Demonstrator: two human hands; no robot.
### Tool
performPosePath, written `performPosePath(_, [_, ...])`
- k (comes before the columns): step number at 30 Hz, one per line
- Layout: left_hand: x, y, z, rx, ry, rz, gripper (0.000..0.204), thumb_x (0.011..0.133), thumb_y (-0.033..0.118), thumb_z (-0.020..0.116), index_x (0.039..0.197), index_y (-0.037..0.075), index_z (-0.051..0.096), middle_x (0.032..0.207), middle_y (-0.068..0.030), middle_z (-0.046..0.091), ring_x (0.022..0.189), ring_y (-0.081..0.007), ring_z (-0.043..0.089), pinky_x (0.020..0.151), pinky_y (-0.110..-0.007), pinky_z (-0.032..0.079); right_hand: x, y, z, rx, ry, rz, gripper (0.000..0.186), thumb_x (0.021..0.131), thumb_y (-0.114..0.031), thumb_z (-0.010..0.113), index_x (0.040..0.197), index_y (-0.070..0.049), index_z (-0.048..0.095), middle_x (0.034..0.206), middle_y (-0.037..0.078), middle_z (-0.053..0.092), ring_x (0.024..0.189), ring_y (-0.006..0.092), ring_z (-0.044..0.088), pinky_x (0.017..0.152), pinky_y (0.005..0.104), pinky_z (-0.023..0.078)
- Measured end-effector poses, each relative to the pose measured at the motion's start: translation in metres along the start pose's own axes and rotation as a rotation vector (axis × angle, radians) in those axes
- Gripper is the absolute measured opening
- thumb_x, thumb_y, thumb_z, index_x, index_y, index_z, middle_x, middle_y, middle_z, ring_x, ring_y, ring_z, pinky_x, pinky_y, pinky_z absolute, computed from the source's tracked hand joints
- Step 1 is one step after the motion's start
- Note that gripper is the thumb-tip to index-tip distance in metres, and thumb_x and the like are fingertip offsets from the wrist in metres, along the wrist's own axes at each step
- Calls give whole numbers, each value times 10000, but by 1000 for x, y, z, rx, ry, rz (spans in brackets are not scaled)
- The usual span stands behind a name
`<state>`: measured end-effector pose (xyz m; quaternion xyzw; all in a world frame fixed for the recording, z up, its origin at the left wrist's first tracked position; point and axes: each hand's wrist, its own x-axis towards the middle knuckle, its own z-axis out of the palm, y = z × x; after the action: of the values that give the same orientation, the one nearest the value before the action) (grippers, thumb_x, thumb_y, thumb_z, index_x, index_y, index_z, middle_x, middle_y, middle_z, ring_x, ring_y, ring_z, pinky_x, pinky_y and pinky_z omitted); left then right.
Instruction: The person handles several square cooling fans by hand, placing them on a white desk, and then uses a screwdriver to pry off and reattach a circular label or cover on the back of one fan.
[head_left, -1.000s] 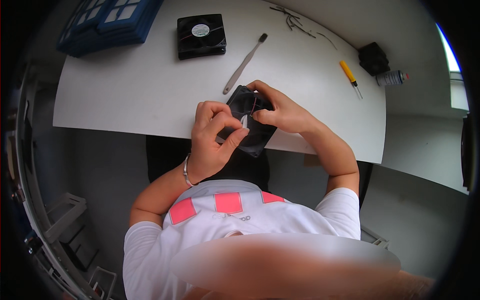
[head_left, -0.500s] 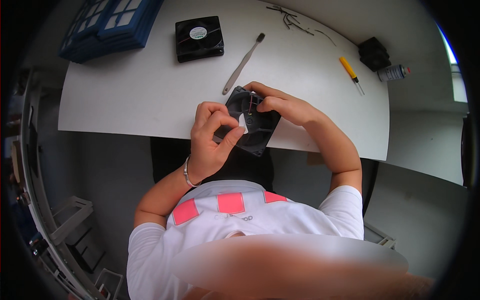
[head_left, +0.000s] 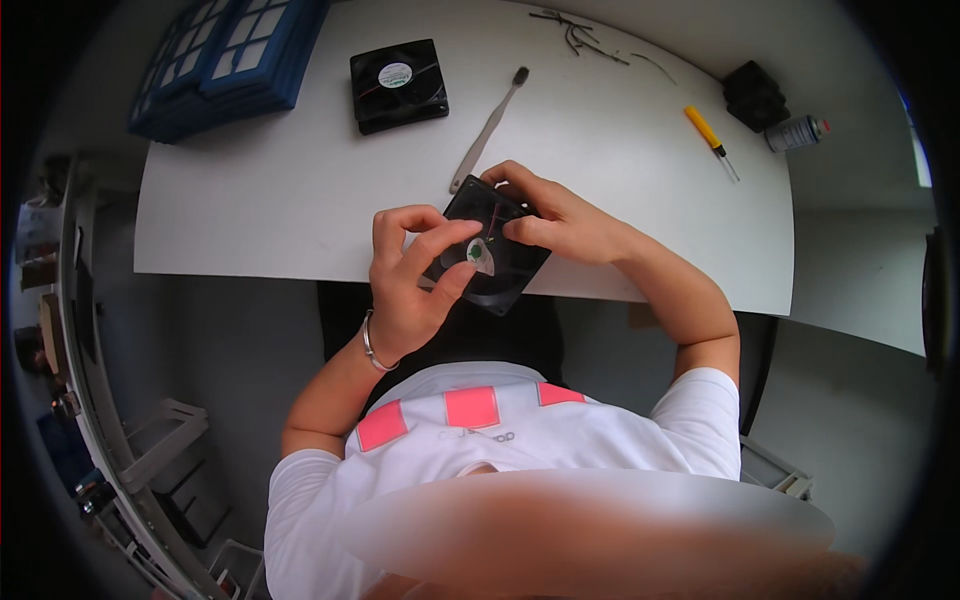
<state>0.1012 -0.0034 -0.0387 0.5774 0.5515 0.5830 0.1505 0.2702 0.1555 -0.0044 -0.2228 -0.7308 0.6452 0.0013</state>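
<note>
A square black cooling fan [head_left: 503,285] is tilted at the near edge of the white table. My right hand [head_left: 560,220] grips its far right side, the thumb on the front and the fingers around the outer edge. On the hub sits a round white label with green print [head_left: 482,258], partly covered by my left hand's fingers. My left hand [head_left: 418,265] is open there, with thumb and forefinger apart on either side of the label. A thin reddish wire [head_left: 494,217] shows near my right thumb.
Another black fan [head_left: 400,90] lies at the far left, beside stacked blue trays [head_left: 240,75]. A grey brush [head_left: 488,135] lies just beyond my hands. Farther right are a yellow-handled screwdriver [head_left: 708,135], a spray can [head_left: 797,133], a black fan-like block [head_left: 755,95] and dark cable pieces [head_left: 580,40].
The label, earlier pinched with its white underside lifted, now lies against the hub, printed side showing. My left thumb and forefinger have spread apart. My right hand keeps its grip.
</note>
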Motion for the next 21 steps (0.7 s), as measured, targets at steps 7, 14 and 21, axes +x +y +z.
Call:
performPosePath(7, [3, -2, -9, 316, -147, 198, 266, 899, 351, 714, 941, 90, 743, 1021, -94, 559, 980, -268, 530, 848, -366, 456, -1, -8, -13, -101, -10, 13, 584, 841, -229, 582, 1389, -60, 474, 1104, 159, 669, 990, 241, 591, 900, 368, 472])
performPosePath(14, [9, 1, 1, 259, -282, 284, 175, 784, 166, 801, 909, 79, 715, 1057, -96, 596, 998, -296, 552, 835, -384, 478, -3, -9, -37, -263, -36, -33, 609, 785, -238, 601, 1367, -62, 575, 1096, 169, 699, 929, 261, 643, 842, 366, 522])
performPosePath(21, [8, -6, 5, 218, -270, 202, 296, 755, 110, 827, 1007, 71, 677, 1078, -110, 587, 1001, -282, 583, 826, -374, 502, -8, -5, -44, -293, -47, -107, 570, 838, -301, 621, 1340, -32, 598, 1122, 207, 698, 975, 316, 659, 873, 372, 510])
